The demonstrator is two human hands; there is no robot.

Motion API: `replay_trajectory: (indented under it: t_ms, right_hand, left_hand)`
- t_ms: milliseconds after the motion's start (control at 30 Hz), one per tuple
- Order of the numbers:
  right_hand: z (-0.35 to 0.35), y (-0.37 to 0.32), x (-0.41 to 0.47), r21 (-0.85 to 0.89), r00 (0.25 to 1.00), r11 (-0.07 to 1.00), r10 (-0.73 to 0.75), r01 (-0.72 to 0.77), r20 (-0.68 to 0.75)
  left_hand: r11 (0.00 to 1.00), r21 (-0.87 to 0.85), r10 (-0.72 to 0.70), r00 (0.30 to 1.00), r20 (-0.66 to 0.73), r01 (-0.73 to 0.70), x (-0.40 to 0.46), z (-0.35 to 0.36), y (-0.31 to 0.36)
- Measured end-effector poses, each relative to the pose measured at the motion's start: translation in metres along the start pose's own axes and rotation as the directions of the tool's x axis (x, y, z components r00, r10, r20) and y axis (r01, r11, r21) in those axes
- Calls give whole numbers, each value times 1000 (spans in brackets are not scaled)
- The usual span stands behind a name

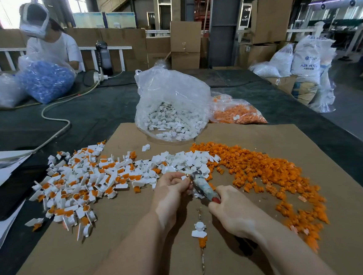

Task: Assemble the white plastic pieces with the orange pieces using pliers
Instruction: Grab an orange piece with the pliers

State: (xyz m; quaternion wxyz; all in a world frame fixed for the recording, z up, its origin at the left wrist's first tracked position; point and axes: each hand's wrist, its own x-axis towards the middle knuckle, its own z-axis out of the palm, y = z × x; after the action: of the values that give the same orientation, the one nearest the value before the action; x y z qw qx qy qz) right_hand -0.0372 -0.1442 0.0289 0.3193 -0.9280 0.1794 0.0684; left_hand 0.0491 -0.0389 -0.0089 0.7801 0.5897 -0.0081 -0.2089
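Both hands work — right hand (230, 209) grips pliers (203, 187), left hand (172, 189) pinches a white piece (183, 177) (partly hidden).

Assembled pile (75, 188) left of loose pile (266, 169).

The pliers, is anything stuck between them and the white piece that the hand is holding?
Nothing visible is. The pliers, gripped by the right hand, reach straight to the white piece pinched in the left hand.
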Motion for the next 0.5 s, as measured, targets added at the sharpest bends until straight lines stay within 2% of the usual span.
replay_trajectory:
  t_ms: [167,300,400,500]
  right_hand:
    - [6,7,-2,38,995,999,11,-7,-96]
    - [-3,18,0,33,969,999,43,-36,-244]
    - [-13,35,7,-123,903,982,82,-147,-422]
    - [-20,54,14,-299,834,918,59,-262,-548]
  left_hand:
    - [1000,10,23,1000,-8,-23,1,-1,-3]
    - [998,-18,64,998,14,-64,1,-4,-5]
    - [974,154,157,985,68,-166,-1,-6,-8]
    - [894,368,223,966,129,-255,-2,-7,-9]
